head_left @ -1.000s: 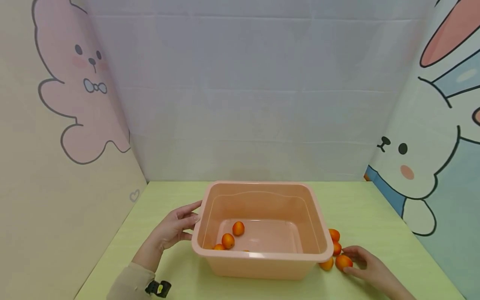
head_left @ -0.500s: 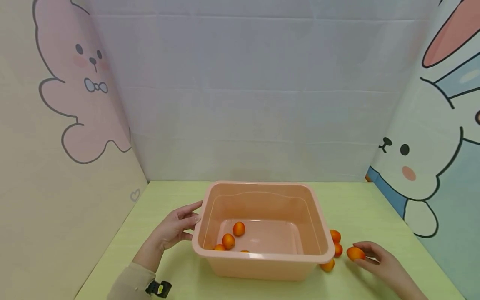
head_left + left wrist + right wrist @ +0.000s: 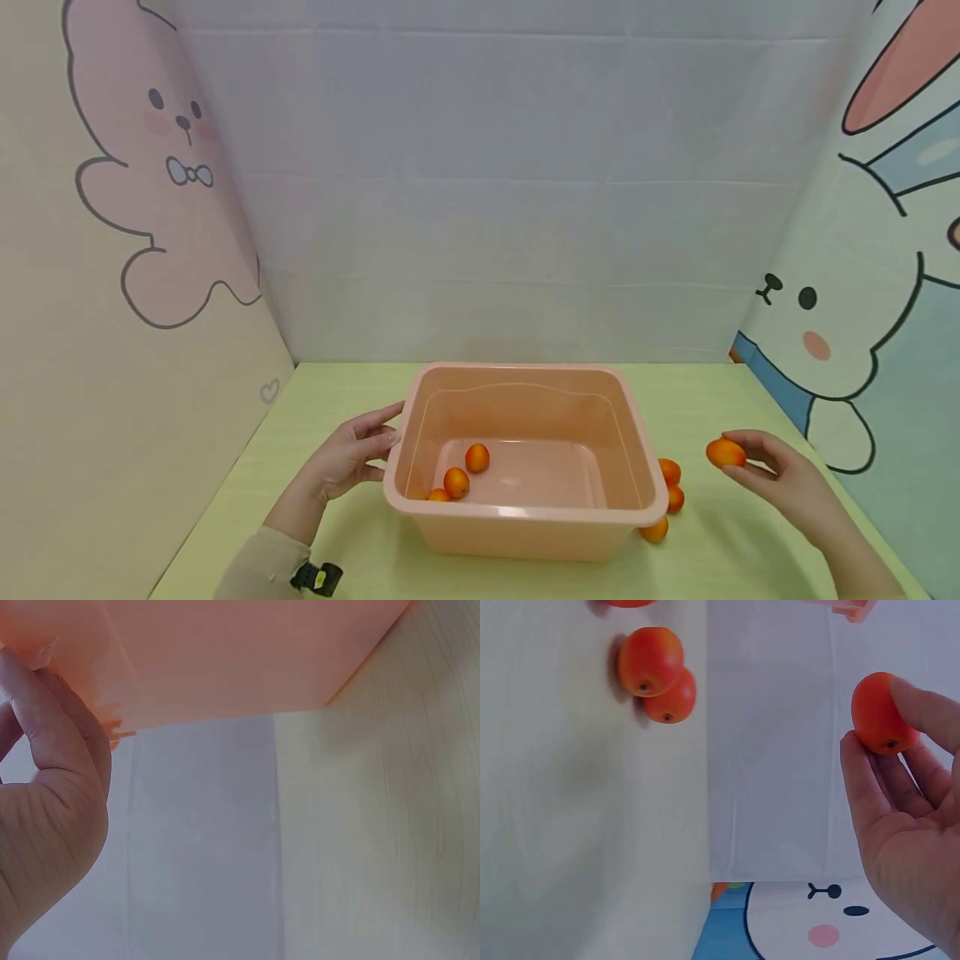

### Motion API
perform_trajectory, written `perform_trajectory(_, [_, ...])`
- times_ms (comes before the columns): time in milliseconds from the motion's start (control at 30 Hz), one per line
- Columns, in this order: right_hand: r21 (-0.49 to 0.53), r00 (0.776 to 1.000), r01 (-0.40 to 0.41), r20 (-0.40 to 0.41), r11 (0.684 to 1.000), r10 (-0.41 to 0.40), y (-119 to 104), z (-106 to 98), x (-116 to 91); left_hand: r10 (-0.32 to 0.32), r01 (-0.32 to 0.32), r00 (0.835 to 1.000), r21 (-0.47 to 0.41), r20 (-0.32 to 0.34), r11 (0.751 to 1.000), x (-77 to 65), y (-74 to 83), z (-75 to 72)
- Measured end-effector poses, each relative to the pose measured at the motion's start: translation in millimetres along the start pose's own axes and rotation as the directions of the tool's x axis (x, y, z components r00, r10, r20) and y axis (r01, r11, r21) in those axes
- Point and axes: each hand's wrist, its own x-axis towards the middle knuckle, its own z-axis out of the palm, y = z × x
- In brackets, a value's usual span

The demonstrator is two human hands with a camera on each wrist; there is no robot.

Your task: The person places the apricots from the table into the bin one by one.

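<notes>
A deep pink plastic basin (image 3: pixel 525 533) stands on the table, with several orange-red oval fruits inside, one of them a fruit (image 3: pixel 477 457) near its far left. My left hand (image 3: pixel 352 454) holds the basin's left rim; in the left wrist view the hand (image 3: pixel 56 772) has its fingers bent at the rim, their tips partly hidden. Right of the basin, my right hand (image 3: pixel 780 475) pinches an orange-red oval fruit (image 3: pixel 725 453) between thumb and fingers, raised above the table. The right wrist view shows this fruit (image 3: pixel 881 712) gripped at the fingertips, a small dark stem spot facing down.
Beside the basin's right wall lie three more fruits, including a fruit (image 3: pixel 654 530) partly under the rim and a fruit (image 3: pixel 670 472) behind it. A pale yellow-green table (image 3: pixel 352 383) carries everything. White and cartoon-printed walls (image 3: pixel 525 208) enclose the back and sides.
My right hand has picked the fruit up from beside the others, drawn it to the right and raised it. The left hand and the basin have stayed in place.
</notes>
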Motion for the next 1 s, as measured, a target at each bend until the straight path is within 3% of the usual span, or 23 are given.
perform_trajectory(167, [-0.012, 0.994, 0.109, -0.019, 0.994, -0.109, -19, -10, 19, 0.001, -0.001, 1.000, 0.000, -0.002, 1.000, -1.9, 1.1, 0.5])
perform_trajectory(400, [0.014, 0.979, 0.202, 0.004, 0.979, -0.202, -54, -18, 41, 0.009, -0.008, 1.000, -0.015, 0.011, 1.000, -1.5, 0.7, 0.7])
perform_trajectory(833, [0.025, 0.949, 0.294, 0.109, 0.955, -0.295, -116, -6, 82, -0.011, 0.011, 1.000, -0.016, -0.004, 1.000, 1.4, -1.0, -0.9])
perform_trajectory(1000, [0.045, 0.917, 0.367, 0.149, 0.929, -0.369, -138, 1, 96, -0.012, 0.012, 1.000, -0.019, 0.001, 1.000, 0.9, -1.4, -1.6])
